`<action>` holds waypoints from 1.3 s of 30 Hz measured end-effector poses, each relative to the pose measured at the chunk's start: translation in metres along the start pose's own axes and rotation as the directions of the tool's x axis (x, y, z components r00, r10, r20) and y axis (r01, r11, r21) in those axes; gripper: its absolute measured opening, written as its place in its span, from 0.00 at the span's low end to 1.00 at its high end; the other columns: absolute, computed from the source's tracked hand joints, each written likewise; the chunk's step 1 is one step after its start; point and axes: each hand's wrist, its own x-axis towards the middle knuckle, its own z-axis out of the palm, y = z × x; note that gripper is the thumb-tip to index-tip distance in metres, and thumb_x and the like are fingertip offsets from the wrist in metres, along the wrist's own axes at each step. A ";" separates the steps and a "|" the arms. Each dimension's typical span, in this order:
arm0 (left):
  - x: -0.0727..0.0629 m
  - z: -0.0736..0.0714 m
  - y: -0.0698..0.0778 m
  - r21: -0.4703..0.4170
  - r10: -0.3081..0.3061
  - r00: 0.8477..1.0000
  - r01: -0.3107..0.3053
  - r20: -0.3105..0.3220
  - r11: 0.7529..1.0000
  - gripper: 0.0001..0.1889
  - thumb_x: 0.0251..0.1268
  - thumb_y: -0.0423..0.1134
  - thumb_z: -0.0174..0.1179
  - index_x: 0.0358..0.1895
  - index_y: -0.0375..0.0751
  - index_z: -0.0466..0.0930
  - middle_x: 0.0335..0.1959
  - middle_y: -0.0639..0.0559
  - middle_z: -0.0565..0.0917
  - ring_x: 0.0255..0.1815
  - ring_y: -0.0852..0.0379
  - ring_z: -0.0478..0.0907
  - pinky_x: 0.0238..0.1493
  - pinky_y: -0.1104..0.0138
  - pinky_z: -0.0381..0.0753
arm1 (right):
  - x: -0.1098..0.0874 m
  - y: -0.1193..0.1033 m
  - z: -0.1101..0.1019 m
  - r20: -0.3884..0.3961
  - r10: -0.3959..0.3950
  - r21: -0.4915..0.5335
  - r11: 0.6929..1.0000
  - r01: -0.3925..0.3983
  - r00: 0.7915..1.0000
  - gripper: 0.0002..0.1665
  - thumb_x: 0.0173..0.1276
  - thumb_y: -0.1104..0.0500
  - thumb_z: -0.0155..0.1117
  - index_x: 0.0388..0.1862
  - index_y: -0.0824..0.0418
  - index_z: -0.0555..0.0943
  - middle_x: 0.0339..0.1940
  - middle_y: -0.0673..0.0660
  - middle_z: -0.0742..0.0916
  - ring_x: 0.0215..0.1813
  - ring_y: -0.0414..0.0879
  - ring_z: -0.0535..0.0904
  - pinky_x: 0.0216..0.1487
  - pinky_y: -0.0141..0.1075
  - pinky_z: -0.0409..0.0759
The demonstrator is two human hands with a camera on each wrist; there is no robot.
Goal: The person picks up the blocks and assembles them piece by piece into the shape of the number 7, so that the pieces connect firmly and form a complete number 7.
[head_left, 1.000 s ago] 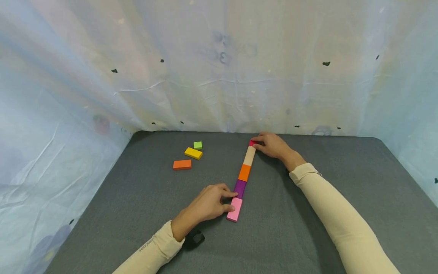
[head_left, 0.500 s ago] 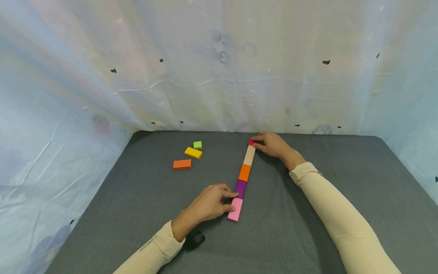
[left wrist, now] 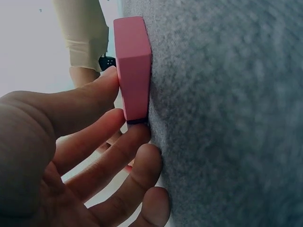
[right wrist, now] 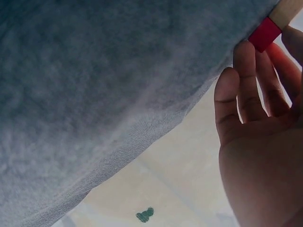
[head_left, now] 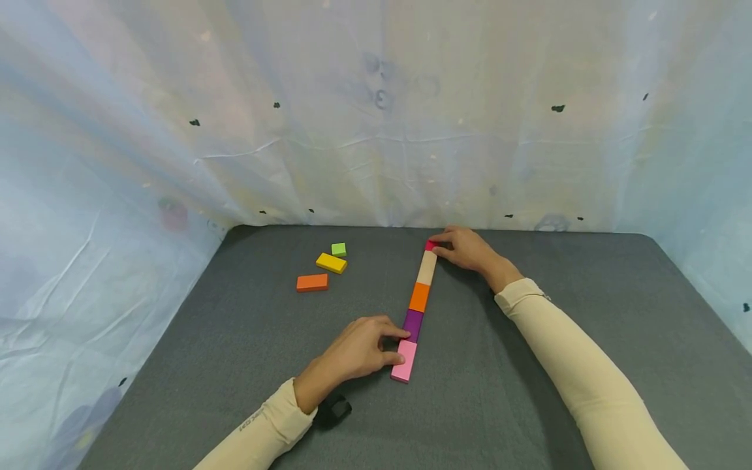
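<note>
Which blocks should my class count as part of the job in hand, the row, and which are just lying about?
Part of the row:
pink block
purple block
bright orange block
beige block
red block

Lying apart, possibly spare:
green block
yellow block
red-orange block

Pale, pastel-patterned hanging sheet: one faint dark character, reads like a 3, possibly mirrored. Rolled beige fabric sleeve on the left forearm: short dark lettering, too small to read reliably.
</note>
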 end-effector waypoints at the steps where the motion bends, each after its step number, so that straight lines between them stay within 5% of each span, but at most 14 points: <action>1: 0.000 0.000 0.000 0.002 0.001 1.000 -0.001 0.000 1.000 0.22 0.56 0.47 0.73 0.56 0.57 0.86 0.39 0.61 0.83 0.24 0.66 0.70 0.26 0.72 0.68 | 0.001 0.000 0.000 0.000 0.000 0.002 1.000 0.000 1.000 0.23 0.75 0.52 0.60 0.64 0.59 0.80 0.48 0.61 0.83 0.37 0.51 0.75 0.46 0.47 0.75; 10: 0.002 -0.015 -0.012 0.025 0.014 1.000 -0.013 -0.017 1.000 0.24 0.57 0.51 0.72 0.59 0.54 0.83 0.41 0.60 0.83 0.27 0.66 0.72 0.31 0.71 0.72 | 0.004 -0.002 0.000 0.031 0.037 0.059 0.998 -0.038 0.999 0.23 0.76 0.53 0.59 0.65 0.61 0.79 0.60 0.67 0.80 0.55 0.60 0.78 0.61 0.55 0.74; 15: -0.001 -0.041 -0.040 0.071 -0.049 0.993 0.057 -0.112 0.996 0.23 0.57 0.48 0.73 0.57 0.52 0.84 0.42 0.58 0.84 0.29 0.64 0.72 0.32 0.68 0.73 | 0.008 -0.002 0.005 0.031 0.017 0.080 0.997 -0.019 0.999 0.24 0.76 0.52 0.57 0.66 0.61 0.78 0.66 0.67 0.78 0.67 0.63 0.74 0.69 0.57 0.68; 19: -0.005 -0.057 -0.069 0.120 -0.061 0.988 0.078 -0.139 0.990 0.23 0.58 0.47 0.72 0.58 0.52 0.84 0.44 0.56 0.83 0.31 0.63 0.73 0.33 0.67 0.73 | 0.009 -0.004 0.006 0.048 0.010 0.089 0.996 -0.014 0.999 0.24 0.76 0.53 0.58 0.66 0.62 0.78 0.62 0.67 0.79 0.59 0.61 0.77 0.65 0.56 0.72; 26: -0.008 -0.088 -0.113 0.359 0.048 0.982 0.020 -0.182 0.933 0.21 0.58 0.50 0.72 0.55 0.51 0.85 0.48 0.52 0.82 0.45 0.55 0.79 0.45 0.56 0.79 | 0.010 -0.003 0.003 0.047 0.005 0.095 0.995 -0.009 0.999 0.24 0.77 0.53 0.57 0.66 0.62 0.78 0.64 0.67 0.79 0.67 0.63 0.73 0.68 0.56 0.69; 33: -0.004 -0.107 -0.145 0.475 0.169 0.966 -0.057 -0.196 0.878 0.26 0.56 0.52 0.73 0.59 0.50 0.82 0.53 0.49 0.78 0.52 0.48 0.74 0.55 0.50 0.75 | 0.006 -0.001 0.001 0.046 0.014 0.089 0.996 -0.018 0.999 0.24 0.76 0.53 0.58 0.66 0.62 0.78 0.61 0.66 0.81 0.56 0.59 0.78 0.63 0.54 0.73; 39: -0.006 -0.104 -0.153 0.463 0.176 0.964 -0.064 -0.201 0.884 0.31 0.57 0.54 0.71 0.64 0.49 0.78 0.56 0.46 0.77 0.54 0.45 0.75 0.56 0.48 0.74 | 0.004 -0.001 0.003 0.050 0.020 0.099 0.995 -0.025 0.999 0.24 0.77 0.53 0.57 0.66 0.62 0.77 0.63 0.66 0.80 0.59 0.60 0.78 0.64 0.55 0.72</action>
